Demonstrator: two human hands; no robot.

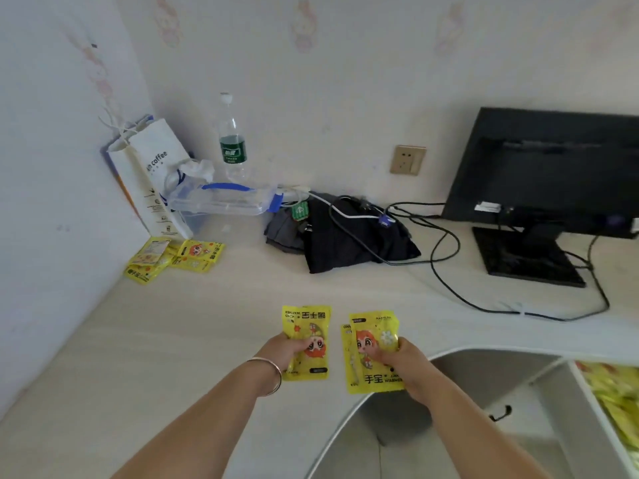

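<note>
You face a pale desk [207, 323] in a wallpapered corner, with one monitor [553, 167] at the right of the frame and one water bottle [232, 140] and one paper bag [155, 174] at upper left. Low in the centre, your left hand [287, 350] curls round a single yellow packet [306, 326], and just beside it your right hand [404, 364] grips a pair of packets [375, 337], one behind the other, at the desk's front edge. A heap of packets [173, 257], too overlapped to count, lies at middle left by the bag.

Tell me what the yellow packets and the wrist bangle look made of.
The yellow packets look like glossy printed plastic or foil film: sheen, flat sealed edges. The bangle looks like thin polished metal, silvery: it glints.
</note>
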